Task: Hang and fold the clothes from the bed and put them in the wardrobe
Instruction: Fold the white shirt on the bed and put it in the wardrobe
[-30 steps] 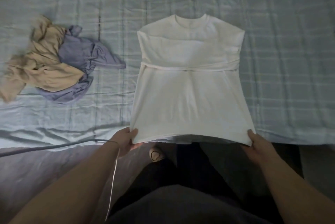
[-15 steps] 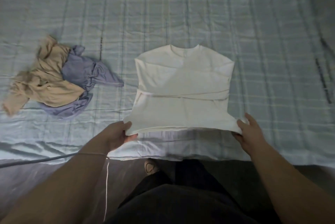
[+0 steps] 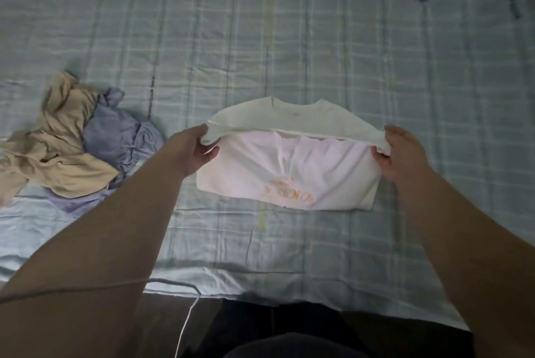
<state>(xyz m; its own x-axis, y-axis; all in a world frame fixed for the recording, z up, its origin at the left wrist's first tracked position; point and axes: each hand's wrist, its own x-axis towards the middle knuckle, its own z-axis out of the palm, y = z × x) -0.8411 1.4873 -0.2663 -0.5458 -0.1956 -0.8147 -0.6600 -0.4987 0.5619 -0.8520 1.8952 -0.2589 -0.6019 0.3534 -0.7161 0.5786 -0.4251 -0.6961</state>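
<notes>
Shirt, white, lies mid-bed on the checked sheet, with its lower half doubled over toward the collar (orange print shows faintly through the fabric). Its long axis runs left to right and the collar points away from the person. Left hand pinches the left hem corner with curled fingers; right hand pinches the right corner. Beige garment and lilac garment lie crumpled together at far left.
</notes>
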